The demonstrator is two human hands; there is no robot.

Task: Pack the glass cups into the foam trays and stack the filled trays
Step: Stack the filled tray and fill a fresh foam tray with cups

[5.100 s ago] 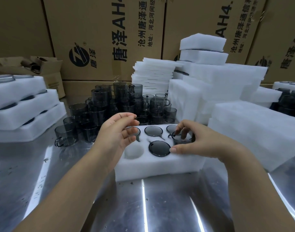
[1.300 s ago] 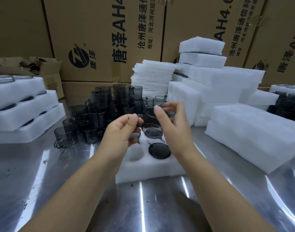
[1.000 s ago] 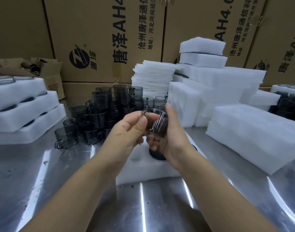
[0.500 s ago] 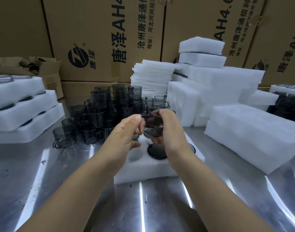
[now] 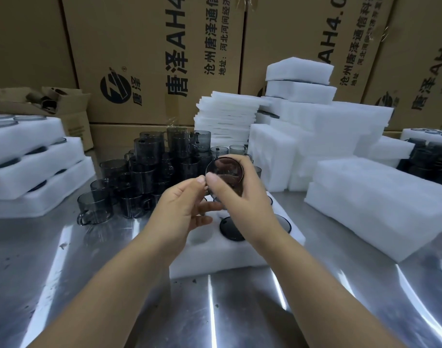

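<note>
As right grip (image 5: 240, 207) and left grip (image 5: 182, 212) clasp it, glass cup (image 5: 226, 172) has tipped upward.

The held cup (image 5: 225, 175) is tinted smoky grey and can be seen through. The same grey tint is carried by the cups (image 5: 149, 172) massed toward the far edge of the worktop (image 5: 114, 285). The tray (image 5: 240, 252) and the foam blocks (image 5: 340, 126) are plain white. The worktop is silvery, streaked with white glare and flecked with dark specks. The boxes (image 5: 139, 46) are brown, printed with black lettering and a round black logo.
</note>
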